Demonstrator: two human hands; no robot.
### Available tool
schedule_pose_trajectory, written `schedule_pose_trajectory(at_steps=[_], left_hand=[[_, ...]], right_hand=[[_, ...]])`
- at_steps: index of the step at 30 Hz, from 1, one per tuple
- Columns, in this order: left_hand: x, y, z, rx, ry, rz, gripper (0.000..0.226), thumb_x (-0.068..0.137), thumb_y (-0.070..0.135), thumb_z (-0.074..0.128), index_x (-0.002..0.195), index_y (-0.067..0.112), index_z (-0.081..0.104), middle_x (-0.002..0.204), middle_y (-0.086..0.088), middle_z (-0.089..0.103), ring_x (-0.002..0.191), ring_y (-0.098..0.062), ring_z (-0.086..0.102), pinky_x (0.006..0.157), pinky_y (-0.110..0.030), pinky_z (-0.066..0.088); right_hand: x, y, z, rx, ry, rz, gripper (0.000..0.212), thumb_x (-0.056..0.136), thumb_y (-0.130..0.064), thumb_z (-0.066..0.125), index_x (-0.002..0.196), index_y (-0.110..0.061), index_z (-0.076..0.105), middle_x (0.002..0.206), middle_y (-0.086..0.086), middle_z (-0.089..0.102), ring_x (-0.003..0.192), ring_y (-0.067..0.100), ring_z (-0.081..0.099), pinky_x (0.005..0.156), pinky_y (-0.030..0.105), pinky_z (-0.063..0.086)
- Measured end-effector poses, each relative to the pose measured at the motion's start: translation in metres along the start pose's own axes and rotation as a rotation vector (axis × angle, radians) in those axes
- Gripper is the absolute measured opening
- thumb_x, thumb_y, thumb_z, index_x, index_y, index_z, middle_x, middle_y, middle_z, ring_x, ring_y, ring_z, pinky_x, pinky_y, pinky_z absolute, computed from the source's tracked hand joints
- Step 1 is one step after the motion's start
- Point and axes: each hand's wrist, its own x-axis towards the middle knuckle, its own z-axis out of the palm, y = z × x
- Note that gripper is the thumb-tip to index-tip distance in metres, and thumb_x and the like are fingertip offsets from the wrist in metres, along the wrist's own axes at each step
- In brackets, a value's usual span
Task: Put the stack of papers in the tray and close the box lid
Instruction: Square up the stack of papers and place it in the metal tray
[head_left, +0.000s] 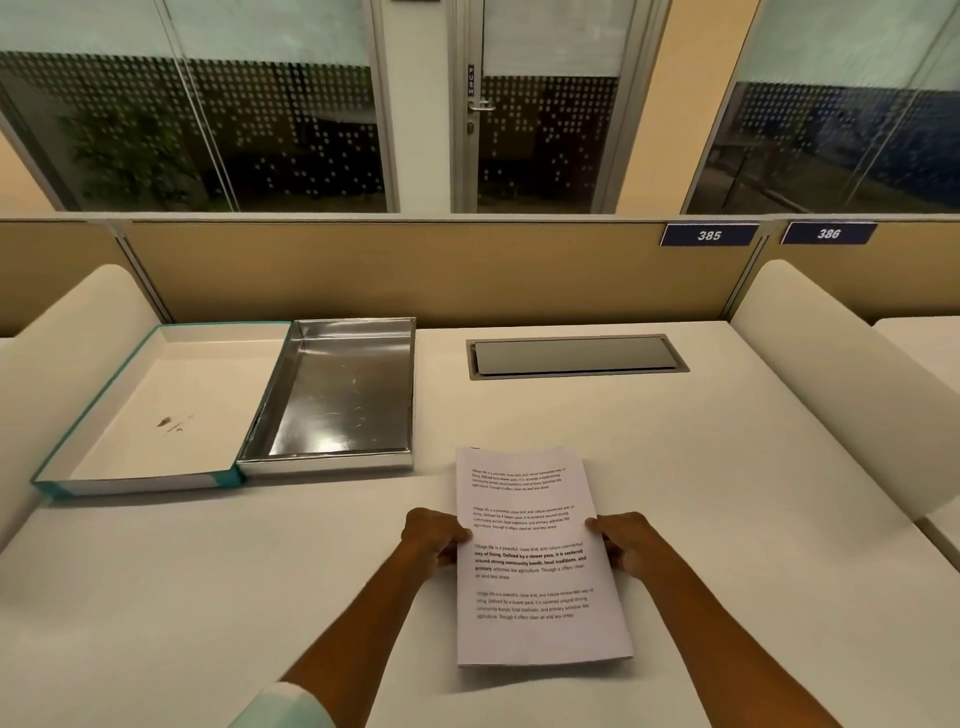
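Head view: near the table's front edge, left hand and right hand grasp the papers between them by the side edges.

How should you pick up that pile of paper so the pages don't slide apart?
Hold the white stack of printed papers by its two long side edges, near the middle, coming in from left and right. It lies flat on the cream desk, so pinching both sides squeezes the sheets together. The left hand and right hand are placed that way.

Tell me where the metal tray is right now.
The metal tray sits far left on the desk, touching the open box lid's right side, beyond the papers.
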Motion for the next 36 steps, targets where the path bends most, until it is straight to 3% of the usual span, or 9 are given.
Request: schedule_pose_trajectory(at_steps=[9, 16, 21, 27, 32, 36], left_hand=[[0.014, 0.052, -0.031, -0.009, -0.015, 0.149, 0.025, 0.079, -0.008, 0.071, 0.103, -0.01, 0.062, 0.109, -0.024, 0.071, 0.094, -0.04, 0.072, 0.083, -0.052, 0.06], [0.025, 0.089, -0.083, -0.038, 0.007, 0.214, 0.028, 0.079, -0.006, 0.072, 0.105, -0.012, 0.061, 0.109, -0.024, 0.071, 0.084, -0.035, 0.071, 0.069, -0.043, 0.06], [0.035, 0.106, -0.129, -0.062, 0.075, 0.245, 0.016, 0.079, -0.004, 0.073, 0.09, -0.003, 0.063, 0.108, -0.023, 0.072, 0.09, -0.037, 0.072, 0.079, -0.047, 0.061], [0.05, 0.122, -0.182, -0.069, 0.134, 0.284, 0.027, 0.08, 0.001, 0.074, 0.104, -0.008, 0.064, 0.111, -0.021, 0.072, 0.095, -0.04, 0.072, 0.088, -0.055, 0.057], [0.071, 0.141, -0.21, -0.067, 0.181, 0.276, 0.012, 0.083, 0.001, 0.071, 0.091, 0.0, 0.061, 0.115, -0.021, 0.07, 0.092, -0.036, 0.069, 0.084, -0.049, 0.058], [0.094, 0.158, -0.227, -0.067, 0.248, 0.253, 0.018, 0.083, 0.002, 0.072, 0.097, -0.001, 0.061, 0.116, -0.021, 0.069, 0.096, -0.039, 0.069, 0.092, -0.055, 0.055]], right_hand=[[-0.017, -0.051, 0.031, 0.062, 0.02, -0.074, 0.032, 0.086, 0.002, 0.066, 0.116, 0.012, 0.059, 0.11, 0.024, 0.064, 0.094, 0.038, 0.062, 0.084, 0.048, 0.053], [-0.025, -0.092, 0.082, 0.041, 0.005, -0.118, 0.037, 0.087, -0.001, 0.067, 0.12, 0.011, 0.056, 0.118, 0.025, 0.064, 0.094, 0.036, 0.063, 0.089, 0.049, 0.054], [-0.025, -0.119, 0.128, 0.03, -0.053, -0.157, 0.035, 0.087, 0.001, 0.065, 0.12, 0.008, 0.057, 0.109, 0.02, 0.064, 0.093, 0.034, 0.063, 0.08, 0.045, 0.054], [-0.014, -0.147, 0.185, -0.009, -0.128, -0.176, 0.035, 0.086, 0.002, 0.067, 0.118, 0.009, 0.057, 0.114, 0.022, 0.065, 0.084, 0.031, 0.065, 0.069, 0.042, 0.055], [0.004, -0.171, 0.228, -0.068, -0.147, -0.18, 0.029, 0.086, -0.003, 0.068, 0.112, 0.004, 0.057, 0.118, 0.021, 0.065, 0.091, 0.032, 0.066, 0.077, 0.045, 0.056], [0.024, -0.189, 0.259, -0.09, -0.155, -0.187, 0.044, 0.087, -0.005, 0.067, 0.127, -0.002, 0.049, 0.122, 0.019, 0.064, 0.095, 0.032, 0.066, 0.078, 0.046, 0.056]])
